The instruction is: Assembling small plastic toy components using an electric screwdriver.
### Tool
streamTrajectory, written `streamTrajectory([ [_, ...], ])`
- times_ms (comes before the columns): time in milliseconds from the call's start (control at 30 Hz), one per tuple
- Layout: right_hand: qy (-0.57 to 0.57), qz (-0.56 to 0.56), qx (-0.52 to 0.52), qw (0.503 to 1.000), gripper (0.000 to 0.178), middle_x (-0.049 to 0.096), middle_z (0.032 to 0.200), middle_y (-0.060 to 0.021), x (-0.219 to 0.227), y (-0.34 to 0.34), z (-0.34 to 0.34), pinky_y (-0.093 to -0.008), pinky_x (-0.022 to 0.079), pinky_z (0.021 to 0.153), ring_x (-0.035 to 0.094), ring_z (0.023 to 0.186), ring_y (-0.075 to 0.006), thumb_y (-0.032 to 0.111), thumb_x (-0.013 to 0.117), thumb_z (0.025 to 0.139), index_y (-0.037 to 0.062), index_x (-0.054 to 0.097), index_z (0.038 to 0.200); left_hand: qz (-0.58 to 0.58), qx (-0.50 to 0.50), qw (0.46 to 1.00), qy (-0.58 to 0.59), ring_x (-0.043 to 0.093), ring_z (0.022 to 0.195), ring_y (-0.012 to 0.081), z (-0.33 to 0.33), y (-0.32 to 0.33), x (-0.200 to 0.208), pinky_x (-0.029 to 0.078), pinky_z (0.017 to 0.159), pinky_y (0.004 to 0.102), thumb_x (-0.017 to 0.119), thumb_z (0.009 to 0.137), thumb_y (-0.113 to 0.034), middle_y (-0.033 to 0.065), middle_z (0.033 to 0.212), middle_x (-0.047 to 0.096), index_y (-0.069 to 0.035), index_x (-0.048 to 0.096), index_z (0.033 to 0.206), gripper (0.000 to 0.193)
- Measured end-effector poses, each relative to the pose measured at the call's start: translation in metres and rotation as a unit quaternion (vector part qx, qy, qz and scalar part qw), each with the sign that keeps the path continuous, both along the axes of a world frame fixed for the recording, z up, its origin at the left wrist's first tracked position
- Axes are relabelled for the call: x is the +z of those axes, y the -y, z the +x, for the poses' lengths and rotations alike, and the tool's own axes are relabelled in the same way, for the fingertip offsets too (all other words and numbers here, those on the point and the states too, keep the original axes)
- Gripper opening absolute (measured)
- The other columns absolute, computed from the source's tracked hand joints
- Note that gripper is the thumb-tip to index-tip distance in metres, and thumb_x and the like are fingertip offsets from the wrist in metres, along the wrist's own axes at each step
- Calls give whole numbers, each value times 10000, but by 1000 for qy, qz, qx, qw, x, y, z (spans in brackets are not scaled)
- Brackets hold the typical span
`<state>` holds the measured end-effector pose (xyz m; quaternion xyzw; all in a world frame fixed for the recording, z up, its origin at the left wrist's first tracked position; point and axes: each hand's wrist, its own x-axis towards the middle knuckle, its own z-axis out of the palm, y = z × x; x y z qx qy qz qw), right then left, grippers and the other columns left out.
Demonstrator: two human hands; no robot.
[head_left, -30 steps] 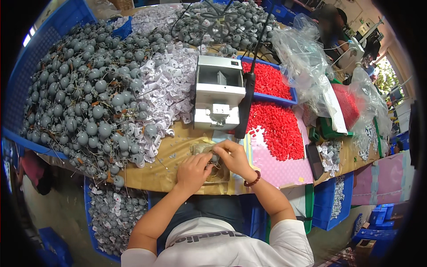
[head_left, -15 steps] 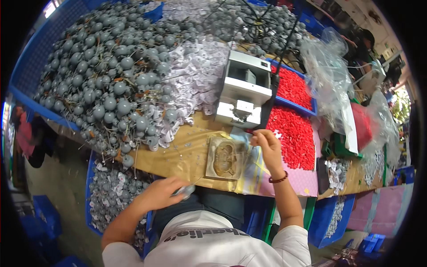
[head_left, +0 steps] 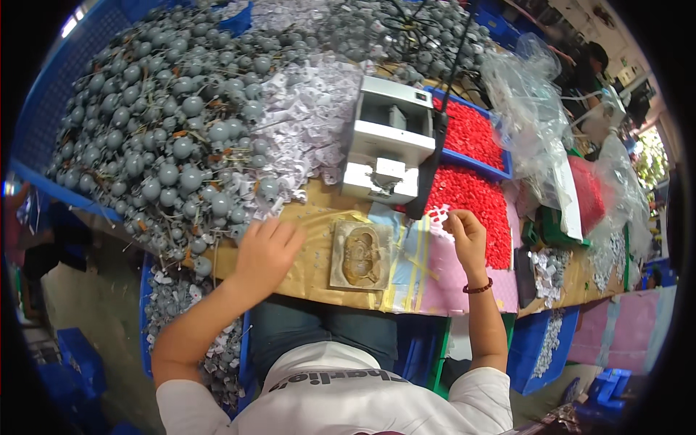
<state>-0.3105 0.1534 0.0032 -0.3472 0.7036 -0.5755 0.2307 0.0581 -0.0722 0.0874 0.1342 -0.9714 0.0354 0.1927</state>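
Here's our left hand [head_left: 268,254] over the surface [head_left: 308,279] near its front edge, just below the white plastic parts [head_left: 312,101] and wired grey balls [head_left: 167,174]; we can't tell its grip. Our right hand [head_left: 469,235] curls over the small red pieces [head_left: 457,185], any clamping hidden. Between them, near that edge, lies our recessed block [head_left: 361,255].
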Motion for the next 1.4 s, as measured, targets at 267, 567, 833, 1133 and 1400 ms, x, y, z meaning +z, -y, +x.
streamTrajectory([
  [267, -404, 125, 36, 906, 125, 671, 916, -152, 13, 2, -8, -410, 540, 743, 657, 887, -336, 44, 685, 883, 25, 684, 1006, -41, 23, 998, 45, 558, 938, 282, -60, 52, -68, 448, 773, 407, 623, 788, -115, 97, 968, 579, -76, 614, 926, 144],
  [567, -503, 125, 56, 853, 62, 612, 828, -133, -12, 16, 2, -446, 506, 732, 592, 819, -334, 30, 682, 831, 46, 642, 875, 330, 58, 942, -21, 629, 901, 412, -12, -32, -59, 540, 762, 490, 660, 861, -55, 180, 1020, 586, -48, 615, 998, 144],
  [833, -488, 93, 48, 867, 117, 618, 866, -147, -7, 14, 7, -451, 502, 763, 597, 863, -352, 3, 684, 840, 45, 675, 948, 285, 46, 955, -70, 612, 1035, 363, 13, -55, -84, 525, 889, 427, 748, 843, -114, 158, 1131, 611, -22, 650, 1128, 315],
  [1133, -210, -152, 0, 966, 143, 701, 950, -88, 148, 72, 16, -269, 527, 759, 651, 833, -146, -76, 611, 933, -38, 682, 1051, 306, -17, 949, -73, 536, 1124, 327, -69, -64, -60, 508, 907, 408, 713, 790, -70, 112, 1132, 596, -54, 689, 1042, 253],
  [1400, -328, -90, 243, 909, 250, 685, 943, -102, 38, 59, 116, -366, 509, 741, 647, 839, -296, -56, 769, 778, 50, 657, 974, 349, -10, 933, -85, 524, 1126, 368, -75, -65, -73, 472, 959, 446, 724, 776, -73, 141, 1176, 561, -52, 601, 1145, 389],
])
